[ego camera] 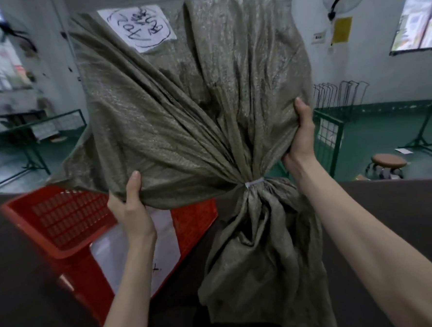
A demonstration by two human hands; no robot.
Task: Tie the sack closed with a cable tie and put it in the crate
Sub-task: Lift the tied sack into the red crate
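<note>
Already cinched: white cable tie (pixel 254 182) tight round the neck of the grey-green sack (pixel 194 109). Step in hand, by the look of it: carrying to the red crate (pixel 61 218) on the dark desk (pixel 389 203).

Left hand (pixel 131 209) pinching the lower left fold, right hand (pixel 300 138) clamped on the right edge, sack lifted clear above crate and desk. Best kept level, swung left, lowered body first.

Long axis running near to far: loose mouth hanging toward the wearer, bulk pointing away and up.
</note>
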